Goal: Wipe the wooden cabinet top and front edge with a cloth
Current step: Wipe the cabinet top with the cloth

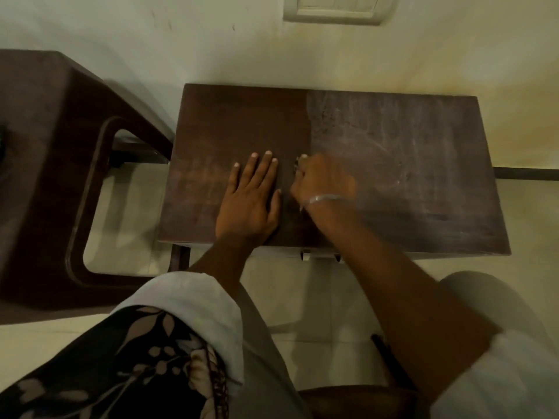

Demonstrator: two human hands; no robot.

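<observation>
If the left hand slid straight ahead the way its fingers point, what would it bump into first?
Nothing on the wood, it seems. The left hand lies flat on the wooden cabinet top, fingers aimed at the wall; only bare wood lies ahead, so likely the wall behind the back edge.

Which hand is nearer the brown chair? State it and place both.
Left. The left hand lies flat on the cabinet top, toward the chair; the right hand, fingers curled, sits beyond it, farther off.

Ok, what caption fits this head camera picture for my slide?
Left hand flat on the half-dusty cabinet top, blurred right hand curled beside it.
</observation>
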